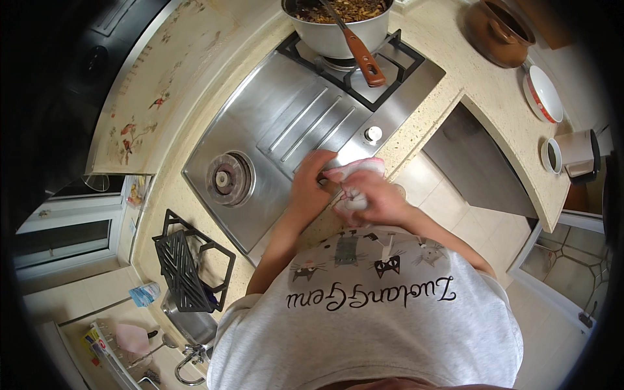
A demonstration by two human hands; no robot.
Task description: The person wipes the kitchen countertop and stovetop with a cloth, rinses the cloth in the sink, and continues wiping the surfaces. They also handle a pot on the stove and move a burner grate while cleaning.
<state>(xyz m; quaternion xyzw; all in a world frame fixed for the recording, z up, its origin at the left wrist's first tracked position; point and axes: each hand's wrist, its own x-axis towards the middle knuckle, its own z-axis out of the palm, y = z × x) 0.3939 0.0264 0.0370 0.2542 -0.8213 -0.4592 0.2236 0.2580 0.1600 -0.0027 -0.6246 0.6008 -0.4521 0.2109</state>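
A white cloth with pink edging is bunched up in my right hand, close to the front edge of the stainless-steel gas cooktop. Beside it, my left hand is on the cooktop's front edge with its fingers curled by the cloth's left side. A small dark gap shows between the left fingers and thumb; whether they grip anything there is hidden. To the right of the hands stands a silver control knob. The left burner is bare of its pan support.
A metal pot of brown contents, with a wooden-handled utensil, stands on the far burner. Black pan supports lie at the left by the sink. A brown clay pot, bowl and cup occupy the right counter.
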